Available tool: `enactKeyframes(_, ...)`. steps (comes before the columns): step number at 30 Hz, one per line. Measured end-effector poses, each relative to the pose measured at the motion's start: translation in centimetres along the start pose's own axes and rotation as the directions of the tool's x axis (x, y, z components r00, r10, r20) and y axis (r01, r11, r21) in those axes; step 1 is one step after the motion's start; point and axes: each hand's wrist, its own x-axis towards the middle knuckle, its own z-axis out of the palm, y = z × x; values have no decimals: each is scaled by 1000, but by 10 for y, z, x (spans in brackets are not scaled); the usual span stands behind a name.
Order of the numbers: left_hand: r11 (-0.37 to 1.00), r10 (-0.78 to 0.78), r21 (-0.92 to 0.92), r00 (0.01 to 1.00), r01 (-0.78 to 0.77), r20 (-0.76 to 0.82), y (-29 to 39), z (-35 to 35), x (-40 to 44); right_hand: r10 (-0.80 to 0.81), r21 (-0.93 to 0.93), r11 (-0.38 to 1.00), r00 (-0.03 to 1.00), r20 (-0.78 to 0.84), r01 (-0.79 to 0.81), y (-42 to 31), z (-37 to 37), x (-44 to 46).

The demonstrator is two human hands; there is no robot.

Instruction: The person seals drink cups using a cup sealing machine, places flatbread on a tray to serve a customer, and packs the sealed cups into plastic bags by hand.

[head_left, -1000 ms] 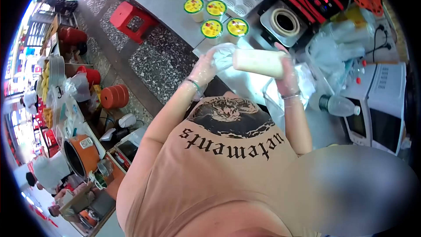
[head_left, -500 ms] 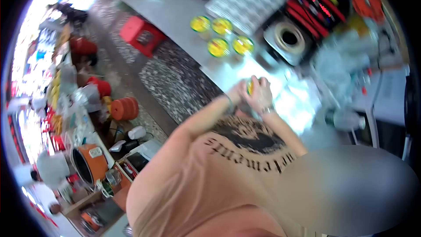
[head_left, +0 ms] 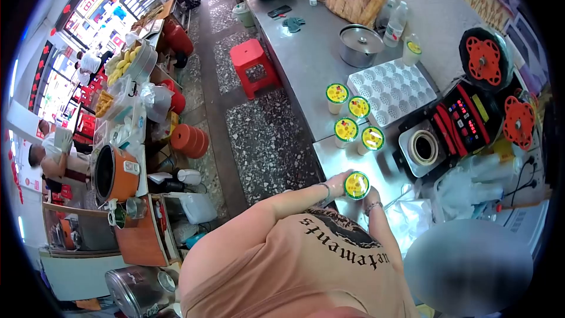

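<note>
A cup with a yellow, green-rimmed lid (head_left: 356,185) is upright between my hands over the near end of the steel counter. My left hand (head_left: 336,185) grips its left side, with some fingers hidden by the lid. At the cup's right side is my right hand (head_left: 374,195), closed against it and mostly hidden behind the lid. Just beyond stand several similar lidded cups, one of them a cup (head_left: 372,139) close to the cup sealing machine (head_left: 422,148). The machine has a round opening and a lit red display.
A white tray with round hollows (head_left: 391,91) lies past the cups, near a lidded steel pot (head_left: 360,44). Plastic bags (head_left: 471,176) crowd the right side. A red stool (head_left: 255,66) stands on the floor left of the counter (head_left: 294,53). People are in the far left background.
The view has tilted up and sharpened. The cup in my hands now shows its lid facing up; before, it was tilted and mostly covered by my fingers. The other cups stay put.
</note>
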Motion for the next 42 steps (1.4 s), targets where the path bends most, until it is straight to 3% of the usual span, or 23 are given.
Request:
enactKeyframes(2,995,-52,-91,999,52,-1,22,-14,-13,-327,-539,802,944,-39,255,-39,-17,-44)
enactKeyframes(3,976,-107,-188,994,108,13,34,-22,-18,-334,-543,798,942,-37,262,-33,-14,-39)
enactKeyframes(4,945,-160,-284,986,164,36,44,-28,-24,-321,-238,935,914,-248,264,-9,-6,-24)
enactKeyframes(5,945,-157,-285,987,160,32,51,-32,-26,-231,94,949,870,-436,300,4,-3,-14)
enactKeyframes(8,988,-72,-142,995,62,-62,73,-43,-36,-329,74,911,824,-460,405,-76,-40,-106)
enactKeyframes(9,996,-8,-94,1000,5,-28,85,-52,-37,-285,202,891,848,-448,406,-83,-46,-115)
enactKeyframes(12,994,88,-58,996,-88,-14,98,-58,-39,-330,217,855,816,-474,472,-87,-56,-125)
enactKeyframes(13,990,123,-67,992,-125,-34,100,-58,-38,-188,423,844,921,-340,329,-89,-63,-126)
enactKeyframes(16,987,39,155,999,-33,-35,84,-49,-32,-285,455,804,920,-269,382,-116,-102,-156)
enactKeyframes(18,988,6,157,1000,-3,-20,85,-49,-33,-415,112,789,659,-628,604,-61,-131,-93)
enactKeyframes(20,987,-27,157,1000,28,-3,93,-50,-37,-392,-157,891,548,-739,425,-88,-167,-111)
enactKeyframes(21,990,-55,130,998,54,0,100,-51,-41,-394,-160,891,547,-739,425,-88,-172,-100)
enactKeyframes(23,992,-82,101,997,82,1,102,-49,-43,-629,-563,777,401,-666,283,-81,-176,-73)
enactKeyframes(26,988,-76,138,997,76,-7,98,-46,-40,-584,-695,718,520,-624,-28,-109,-172,-89)
enactKeyframes(29,989,-93,114,996,93,0,96,-47,-40,-576,-723,686,550,-604,-76,-129,-175,-109)
enactKeyframes(30,991,-102,93,995,100,20,93,-43,-39,-612,-619,769,462,-642,157,-101,-183,-83)
enactKeyframes(33,991,-82,109,997,80,12,93,-45,-39,-603,-491,795,379,-702,355,-73,-192,-94)
enactKeyframes(35,989,-66,135,998,65,6,92,-46,-40,-596,-535,796,212,-774,283,-43,-206,-102)
enactKeyframes(36,988,-68,136,998,66,6,94,-47,-40,-595,-534,796,213,-775,284,-34,-213,-106)
enactKeyframes(38,990,-77,119,997,74,28,99,-50,-43,-358,-401,874,193,-913,-274,-17,-226,-115)
enactKeyframes(39,990,-77,119,997,73,29,98,-49,-44,-358,-401,874,193,-913,-274,0,-235,-112)
enactKeyframes(41,989,-81,129,996,78,25,97,-48,-43,8,-308,859,614,-789,-408,42,-254,-86)
enactKeyframes(42,989,-80,127,997,77,17,96,-48,-42,0,-314,860,614,-789,-403,59,-257,-75)
